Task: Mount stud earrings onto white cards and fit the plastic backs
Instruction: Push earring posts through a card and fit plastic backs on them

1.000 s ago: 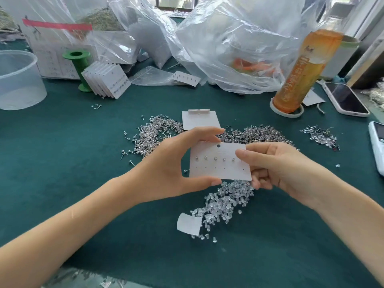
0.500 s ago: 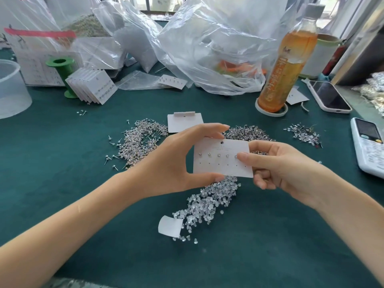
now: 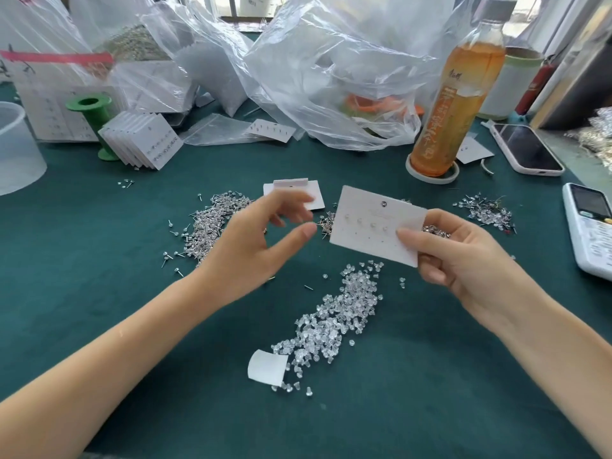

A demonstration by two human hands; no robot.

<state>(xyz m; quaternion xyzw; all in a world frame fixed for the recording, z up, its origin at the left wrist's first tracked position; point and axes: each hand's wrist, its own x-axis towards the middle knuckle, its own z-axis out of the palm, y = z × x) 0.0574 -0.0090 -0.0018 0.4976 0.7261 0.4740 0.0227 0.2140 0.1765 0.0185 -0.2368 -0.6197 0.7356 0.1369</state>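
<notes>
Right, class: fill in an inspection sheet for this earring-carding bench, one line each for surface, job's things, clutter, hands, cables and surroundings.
Surface: dark green felt-like table cover.
Job's things: white rectangular earring card with a row of studs, held above the table; heap of silver metal stud earrings; heap of clear plastic backs; fanned stack of finished white cards.
Clutter: crumpled clear plastic bags; orange drink bottle; green plastic spool; two phones at right.
Hands: right hand pinches the card's right end; left hand off the card, fingers loosely apart, holding nothing visible.
Cables: nothing seen.
Surroundings: window frame behind the bags.
</notes>
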